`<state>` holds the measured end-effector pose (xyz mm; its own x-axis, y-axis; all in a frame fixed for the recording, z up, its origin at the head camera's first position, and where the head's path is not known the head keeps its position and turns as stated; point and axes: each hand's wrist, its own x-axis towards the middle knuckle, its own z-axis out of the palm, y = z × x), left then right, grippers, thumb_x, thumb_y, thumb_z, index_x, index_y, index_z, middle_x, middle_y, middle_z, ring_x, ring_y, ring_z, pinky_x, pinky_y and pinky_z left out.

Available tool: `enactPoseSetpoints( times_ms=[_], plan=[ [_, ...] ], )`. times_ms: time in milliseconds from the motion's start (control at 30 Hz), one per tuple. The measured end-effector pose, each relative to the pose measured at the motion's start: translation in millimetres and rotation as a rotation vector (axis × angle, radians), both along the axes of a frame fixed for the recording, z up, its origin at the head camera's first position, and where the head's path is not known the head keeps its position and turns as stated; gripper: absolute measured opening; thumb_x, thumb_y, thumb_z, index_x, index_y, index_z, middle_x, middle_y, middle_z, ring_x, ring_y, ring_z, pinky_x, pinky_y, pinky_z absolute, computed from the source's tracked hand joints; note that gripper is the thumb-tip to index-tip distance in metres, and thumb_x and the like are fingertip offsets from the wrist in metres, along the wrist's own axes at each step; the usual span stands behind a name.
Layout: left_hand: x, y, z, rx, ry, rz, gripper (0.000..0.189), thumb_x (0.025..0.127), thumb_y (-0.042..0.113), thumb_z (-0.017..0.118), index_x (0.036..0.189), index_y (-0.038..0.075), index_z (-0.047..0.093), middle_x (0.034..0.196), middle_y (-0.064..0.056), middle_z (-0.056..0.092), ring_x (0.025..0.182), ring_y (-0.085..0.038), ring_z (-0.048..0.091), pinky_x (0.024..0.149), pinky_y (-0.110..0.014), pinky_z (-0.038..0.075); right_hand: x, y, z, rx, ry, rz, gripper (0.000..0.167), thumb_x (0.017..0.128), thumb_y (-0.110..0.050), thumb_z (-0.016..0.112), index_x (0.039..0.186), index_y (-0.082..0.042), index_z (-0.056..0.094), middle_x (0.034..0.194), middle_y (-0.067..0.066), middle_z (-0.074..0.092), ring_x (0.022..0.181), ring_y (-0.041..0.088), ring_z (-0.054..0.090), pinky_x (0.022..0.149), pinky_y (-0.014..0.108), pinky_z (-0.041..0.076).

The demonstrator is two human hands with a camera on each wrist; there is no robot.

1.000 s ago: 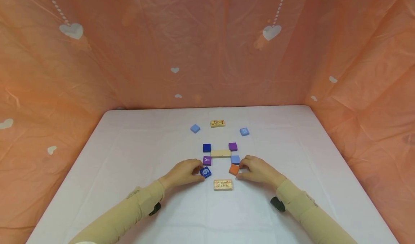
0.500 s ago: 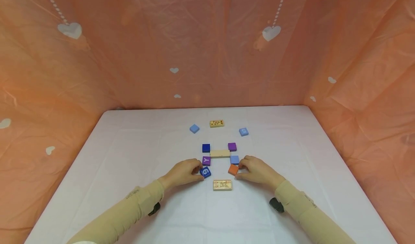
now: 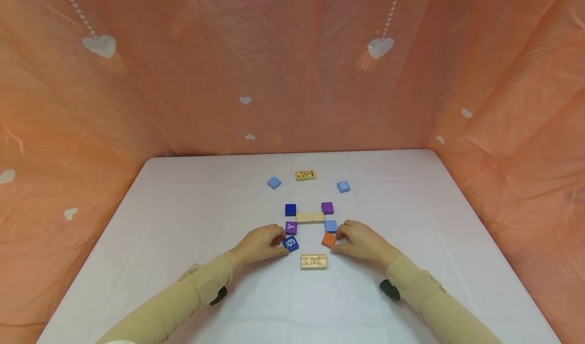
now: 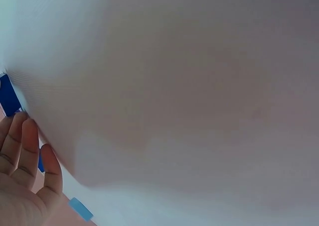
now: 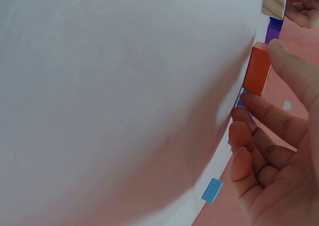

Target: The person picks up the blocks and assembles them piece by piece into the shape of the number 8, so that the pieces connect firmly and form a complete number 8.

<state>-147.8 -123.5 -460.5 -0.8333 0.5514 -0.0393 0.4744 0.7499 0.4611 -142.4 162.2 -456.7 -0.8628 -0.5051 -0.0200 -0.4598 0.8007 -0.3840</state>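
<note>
In the head view, my left hand [image 3: 261,243] pinches a dark blue square tile [image 3: 290,243] marked 6 by its edges, thumb at the near side. My right hand [image 3: 367,240] holds an orange tile [image 5: 257,69] between thumb and index finger, as the right wrist view shows. Both tiles lie tilted on the cloth. Just beyond the blue one is a purple tile [image 3: 291,227] marked Y. A light blue tile [image 3: 330,226] borders the orange one. Between the rows lies a plain wooden block [image 3: 310,217], with dark blue [image 3: 290,210] and purple [image 3: 327,208] tiles at its far corners.
An engraved wooden block [image 3: 313,261] lies nearest the person, and another [image 3: 305,175] lies far back. Two light blue tiles, one plain [image 3: 274,182] and one marked 5 [image 3: 343,186], flank the far block. An orange curtain [image 3: 292,80] surrounds the white table [image 3: 205,191].
Both hands keep their grip in nearly the same place. The blue 6 tile shifts very slightly to the right; the other tiles stay put.
</note>
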Motion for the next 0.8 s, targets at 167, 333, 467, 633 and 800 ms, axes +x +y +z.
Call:
enactPoseSetpoints(
  times_ms=[167, 333, 467, 633, 800],
  plan=[
    [-0.4, 1.9, -2.5, -0.022, 0.018, 0.002, 0.031, 0.079, 0.034, 0.072, 0.098, 0.011, 0.064, 0.078, 0.007, 0.056, 0.070, -0.006, 0.047, 0.065, -0.020, 0.043, 0.6, 0.3, -1.8, 0.000, 0.014, 0.001, 0.029, 0.079, -0.039, 0.071, 0.091, -0.013, 0.065, 0.082, -0.008, 0.057, 0.075, 0.006, 0.050, 0.076, 0.029, 0.049],
    [-1.6, 2.8, -4.1, -0.022, 0.038, 0.000, 0.030, 0.079, 0.034, 0.072, 0.097, 0.011, 0.064, 0.076, 0.007, 0.055, 0.069, -0.005, 0.046, 0.063, -0.019, 0.041, -0.2, -0.1, -2.7, 0.007, 0.008, -0.010, 0.029, 0.079, -0.039, 0.071, 0.090, -0.013, 0.065, 0.082, -0.008, 0.056, 0.075, 0.006, 0.049, 0.077, 0.029, 0.049],
    [-1.8, 3.6, -5.0, -0.022, 0.045, 0.000, 0.029, 0.079, 0.034, 0.072, 0.096, 0.012, 0.064, 0.075, 0.007, 0.054, 0.068, -0.005, 0.045, 0.062, -0.019, 0.040, -0.4, -0.1, -3.3, 0.010, 0.011, -0.008, 0.028, 0.079, -0.039, 0.071, 0.090, -0.013, 0.065, 0.082, -0.008, 0.057, 0.075, 0.006, 0.050, 0.077, 0.029, 0.049],
    [-1.5, 4.1, -5.7, -0.015, 0.035, 0.010, 0.030, 0.079, 0.035, 0.072, 0.096, 0.012, 0.064, 0.075, 0.007, 0.055, 0.067, -0.006, 0.045, 0.062, -0.019, 0.040, -0.4, -0.1, -3.3, 0.014, 0.016, -0.001, 0.028, 0.079, -0.037, 0.071, 0.091, -0.013, 0.065, 0.082, -0.007, 0.057, 0.075, 0.006, 0.050, 0.076, 0.028, 0.049],
    [-1.1, 3.7, -5.6, 0.005, 0.016, 0.020, 0.030, 0.078, 0.035, 0.073, 0.096, 0.013, 0.064, 0.077, 0.007, 0.056, 0.069, -0.006, 0.047, 0.064, -0.020, 0.042, -0.2, -0.2, -1.4, 0.008, 0.012, -0.004, 0.028, 0.079, -0.038, 0.071, 0.090, -0.013, 0.064, 0.081, -0.007, 0.057, 0.074, 0.007, 0.048, 0.075, 0.028, 0.048]
  ],
)
